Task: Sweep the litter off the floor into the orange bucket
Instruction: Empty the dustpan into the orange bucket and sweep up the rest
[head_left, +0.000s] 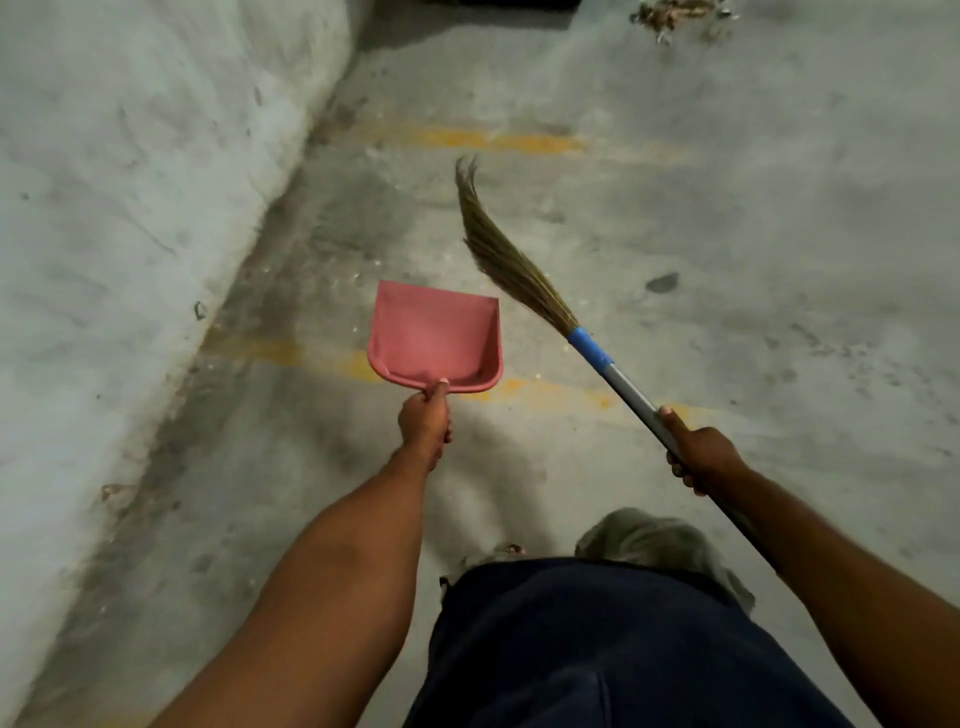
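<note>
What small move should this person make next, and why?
Probably step forward toward the litter pile: it lies well ahead, beyond the broom in the right hand, and the pink dustpan in the left hand looks empty.

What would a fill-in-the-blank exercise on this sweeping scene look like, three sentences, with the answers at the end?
1. The left hand grips the ____ dustpan by its handle.
2. The right hand holds the broom, whose handle carries a ____ band next to the bristles.
3. The litter pile lies at the top ____ of the view, well apart from the dustpan.
Missing words: pink; blue; right.
</note>
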